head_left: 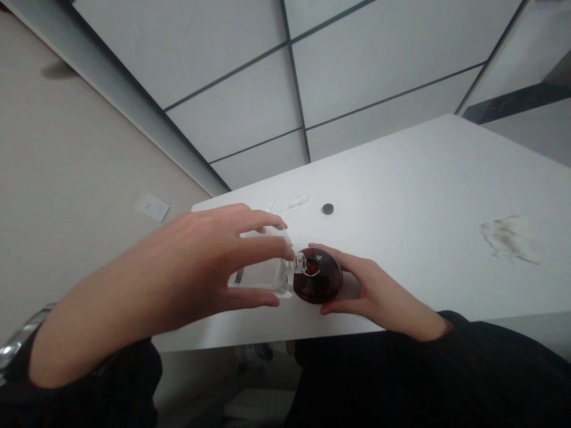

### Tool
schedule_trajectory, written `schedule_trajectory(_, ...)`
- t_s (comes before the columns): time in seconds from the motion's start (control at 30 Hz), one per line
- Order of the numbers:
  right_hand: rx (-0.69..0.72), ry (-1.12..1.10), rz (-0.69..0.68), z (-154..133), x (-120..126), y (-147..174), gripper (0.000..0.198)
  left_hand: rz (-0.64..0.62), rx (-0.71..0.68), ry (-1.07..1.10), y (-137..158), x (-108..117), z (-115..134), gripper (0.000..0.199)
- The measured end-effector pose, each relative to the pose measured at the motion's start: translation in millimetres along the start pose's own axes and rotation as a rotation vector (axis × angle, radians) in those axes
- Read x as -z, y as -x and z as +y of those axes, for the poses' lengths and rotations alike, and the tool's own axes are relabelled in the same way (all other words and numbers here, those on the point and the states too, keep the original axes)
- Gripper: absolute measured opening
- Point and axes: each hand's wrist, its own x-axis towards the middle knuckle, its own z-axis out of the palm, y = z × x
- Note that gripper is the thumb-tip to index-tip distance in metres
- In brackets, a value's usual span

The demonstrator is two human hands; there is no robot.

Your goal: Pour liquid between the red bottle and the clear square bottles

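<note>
My left hand (223,261) grips a clear glass bottle (263,274) from above, fingers on one side and thumb on the other. The bottle lies tilted on its side, and its threaded neck (300,263) points right, over the round opening of a dark reddish-brown bottle (323,282). I cannot tell whether liquid is flowing between them. Around the right side of the dark bottle, which stands upright on the white table, my right hand (361,282) is wrapped with thumb and fingers.
A small dark cap (328,208) lies on the white table (414,196) beyond the bottles. Left of it is a pale, slender plastic piece (297,202). A crumpled tissue (512,239) rests at the right. A wall socket (154,207) and panelled doors (241,89) are behind.
</note>
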Motion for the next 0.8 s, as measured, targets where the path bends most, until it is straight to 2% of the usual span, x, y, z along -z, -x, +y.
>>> schedule_trajectory(0.8,0.008,0.000,-0.005,-5.7,1.2,-1.9,0.084,-0.002,0.031,-0.004,-2.5,2.0,1.4,0.022)
